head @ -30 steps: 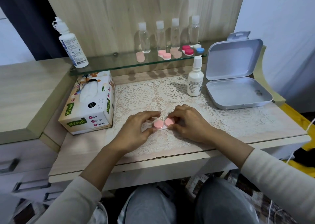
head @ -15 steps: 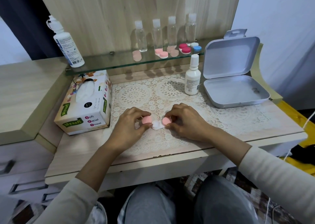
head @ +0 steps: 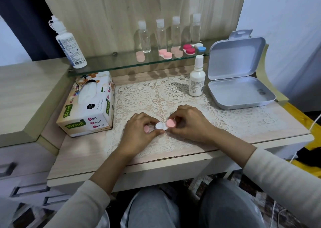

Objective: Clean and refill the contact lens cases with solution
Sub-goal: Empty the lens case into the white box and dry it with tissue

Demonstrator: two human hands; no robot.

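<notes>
A white contact lens case (head: pixel 160 125) lies on the lace mat between my hands. Its left well is uncovered. My left hand (head: pixel 139 128) holds the removed pink cap (head: pixel 147 129) in its fingertips, just left of the case. My right hand (head: pixel 189 121) grips the other pink cap (head: pixel 171 123), which sits on the right well. A small white solution bottle (head: pixel 196 78) stands capped behind the mat. A larger solution bottle (head: pixel 69 45) stands on the glass shelf at the left.
The glass shelf (head: pixel 121 62) carries several clear bottles (head: pixel 161 35), a pink lens case (head: pixel 165 53), a red one (head: pixel 189 49) and a blue-and-white one (head: pixel 200 47). An open grey tin (head: pixel 241 95) sits at the right. A tissue box (head: pixel 88 104) stands at the left.
The left pink cap came off the case and moved left in my left hand, baring the white well. My right hand stayed on the right cap.
</notes>
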